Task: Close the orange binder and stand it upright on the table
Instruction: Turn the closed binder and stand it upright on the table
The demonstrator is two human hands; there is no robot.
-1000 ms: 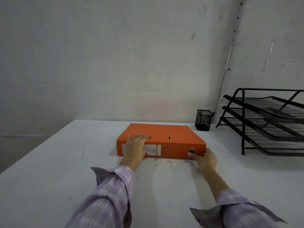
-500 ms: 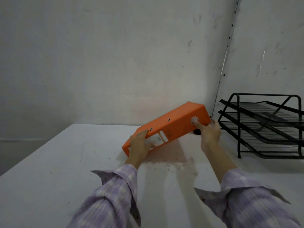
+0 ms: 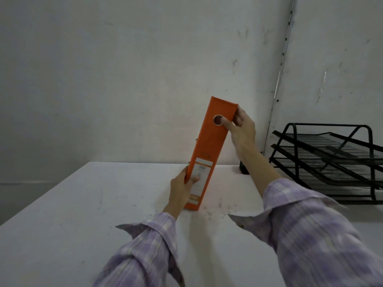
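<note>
The closed orange binder (image 3: 209,146) stands nearly upright on the white table (image 3: 83,214), its spine facing me and its top leaning slightly right. Its lower end rests on the table. My left hand (image 3: 181,191) grips the bottom of the spine, thumb on the white label. My right hand (image 3: 240,129) holds the top, thumb tip at the round finger hole and fingers wrapped around the right side.
A black wire letter tray (image 3: 331,160) with three tiers stands at the right against the wall. A black mesh pen cup (image 3: 244,168) is mostly hidden behind my right forearm. The wall corner lies just behind the binder.
The binder lay flat a second ago. Both hands swung its right end up, pivoting on the left end, until it reached near vertical.
</note>
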